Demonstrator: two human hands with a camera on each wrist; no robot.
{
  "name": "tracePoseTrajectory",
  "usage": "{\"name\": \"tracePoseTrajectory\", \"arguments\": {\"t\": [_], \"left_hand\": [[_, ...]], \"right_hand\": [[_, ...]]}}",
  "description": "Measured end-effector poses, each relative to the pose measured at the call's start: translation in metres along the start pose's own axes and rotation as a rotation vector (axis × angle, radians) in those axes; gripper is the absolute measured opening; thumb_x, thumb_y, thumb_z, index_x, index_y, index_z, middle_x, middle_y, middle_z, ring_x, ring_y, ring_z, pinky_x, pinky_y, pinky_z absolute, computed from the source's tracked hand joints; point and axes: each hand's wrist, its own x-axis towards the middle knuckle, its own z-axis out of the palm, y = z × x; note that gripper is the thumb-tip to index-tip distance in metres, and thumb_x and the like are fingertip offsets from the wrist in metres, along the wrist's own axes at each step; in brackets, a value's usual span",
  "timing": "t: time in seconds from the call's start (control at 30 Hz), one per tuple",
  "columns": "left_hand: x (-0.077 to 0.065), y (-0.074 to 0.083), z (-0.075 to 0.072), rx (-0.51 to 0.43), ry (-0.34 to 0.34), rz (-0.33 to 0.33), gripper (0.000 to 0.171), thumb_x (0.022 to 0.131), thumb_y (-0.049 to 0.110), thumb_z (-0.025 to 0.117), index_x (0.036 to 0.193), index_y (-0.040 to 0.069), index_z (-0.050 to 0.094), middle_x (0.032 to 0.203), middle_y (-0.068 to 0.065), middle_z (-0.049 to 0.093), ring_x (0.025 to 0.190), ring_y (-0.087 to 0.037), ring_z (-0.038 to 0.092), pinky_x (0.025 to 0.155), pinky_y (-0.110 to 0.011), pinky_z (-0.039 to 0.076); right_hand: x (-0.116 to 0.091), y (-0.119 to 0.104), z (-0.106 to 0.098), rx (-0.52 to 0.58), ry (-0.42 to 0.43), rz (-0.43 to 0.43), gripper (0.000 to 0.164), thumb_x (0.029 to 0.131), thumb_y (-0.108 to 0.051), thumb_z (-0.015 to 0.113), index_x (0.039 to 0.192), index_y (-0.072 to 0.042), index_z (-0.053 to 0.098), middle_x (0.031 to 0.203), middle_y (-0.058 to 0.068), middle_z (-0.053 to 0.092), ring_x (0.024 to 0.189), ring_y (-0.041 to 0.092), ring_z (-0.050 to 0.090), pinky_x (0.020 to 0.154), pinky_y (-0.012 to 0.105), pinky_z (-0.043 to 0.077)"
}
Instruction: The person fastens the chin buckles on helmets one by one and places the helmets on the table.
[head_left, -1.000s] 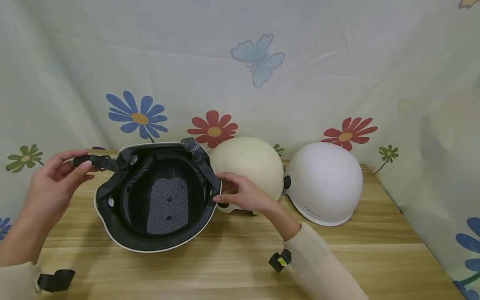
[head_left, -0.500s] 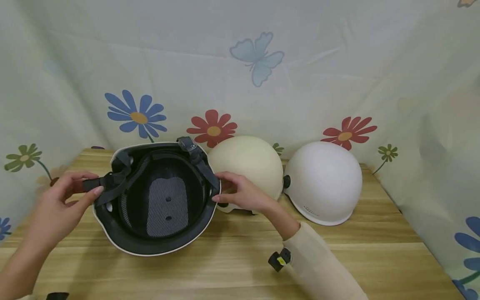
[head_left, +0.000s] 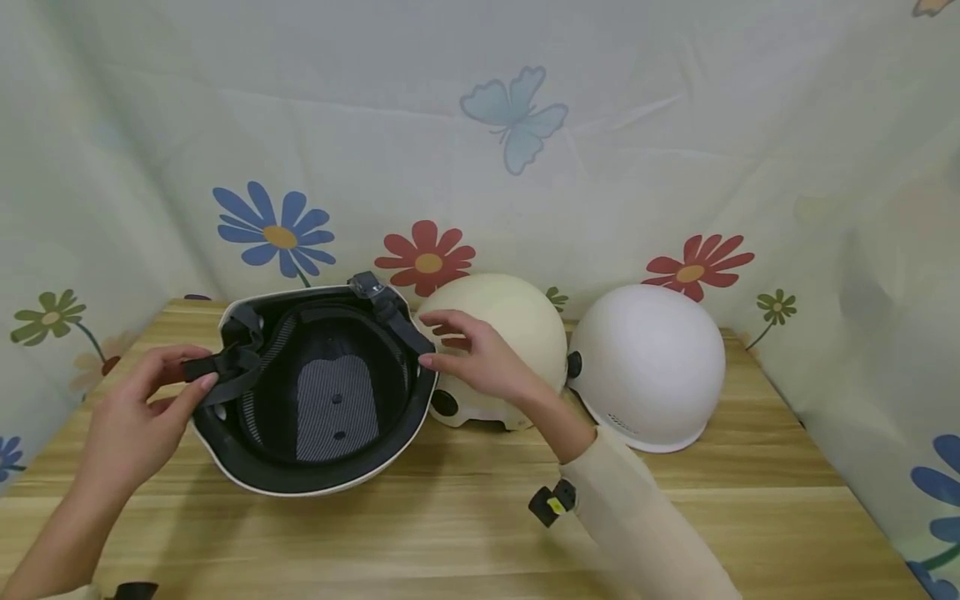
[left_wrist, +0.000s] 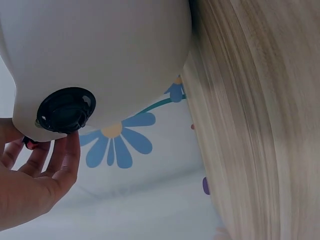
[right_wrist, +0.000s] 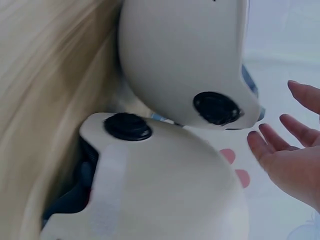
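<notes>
An upturned white helmet [head_left: 337, 408] lies at the left of the table, its black padded inside facing up. My left hand [head_left: 146, 408] pinches the end of its black chin strap [head_left: 238, 360] between thumb and fingers at the left rim. In the left wrist view, those fingertips sit at the shell's edge, beside a round black side cap [left_wrist: 66, 110]. By the right rim hovers my right hand [head_left: 483, 358], fingers loosely bent and holding nothing. The right wrist view shows it apart from the shell. A strap buckle [head_left: 366, 286] rests on the back right rim.
A cream helmet [head_left: 510, 308] stands dome up just right of the upturned one, partly behind my right hand. Further right is a white helmet [head_left: 652, 358], also dome up. The wooden table [head_left: 465, 533] meets a flower-printed curtain [head_left: 600, 200] at the back.
My left hand has brought the strap end down and inward to the left rim. The right hand has let go of the right rim and lifted slightly. The helmet has shifted a little.
</notes>
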Motion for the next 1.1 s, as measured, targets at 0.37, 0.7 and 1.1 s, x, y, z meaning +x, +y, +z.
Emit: {"name": "tracePoseTrajectory", "arguments": {"t": [0.37, 0.7, 1.1], "left_hand": [[0.002, 0.004, 0.003, -0.004, 0.041, 0.039, 0.028, 0.087, 0.010, 0.063, 0.112, 0.002, 0.055, 0.098, 0.027, 0.046, 0.088, 0.019, 0.043, 0.067, 0.001, 0.037], [0.002, 0.004, 0.005, -0.036, 0.057, 0.052, 0.027, 0.085, 0.006, 0.063, 0.112, 0.001, 0.057, 0.099, 0.026, 0.048, 0.090, 0.016, 0.045, 0.070, 0.001, 0.037], [0.001, 0.004, 0.005, -0.047, 0.059, 0.046, 0.028, 0.085, 0.006, 0.064, 0.112, 0.002, 0.058, 0.099, 0.026, 0.050, 0.090, 0.014, 0.047, 0.071, 0.000, 0.037]], "right_hand": [[0.024, -0.014, 0.004, 0.036, 0.018, 0.049, 0.045, 0.087, -0.007, 0.061, 0.130, -0.002, 0.047, 0.129, 0.011, 0.048, 0.110, 0.025, 0.051, 0.085, 0.027, 0.046], [0.044, -0.009, 0.009, 0.009, 0.020, 0.066, 0.046, 0.087, -0.008, 0.062, 0.131, -0.004, 0.047, 0.127, 0.010, 0.049, 0.102, 0.025, 0.052, 0.079, 0.026, 0.048], [0.051, -0.008, 0.017, -0.035, 0.006, 0.060, 0.040, 0.086, -0.007, 0.062, 0.125, -0.003, 0.052, 0.107, 0.013, 0.053, 0.091, 0.023, 0.052, 0.072, 0.022, 0.045]]}}
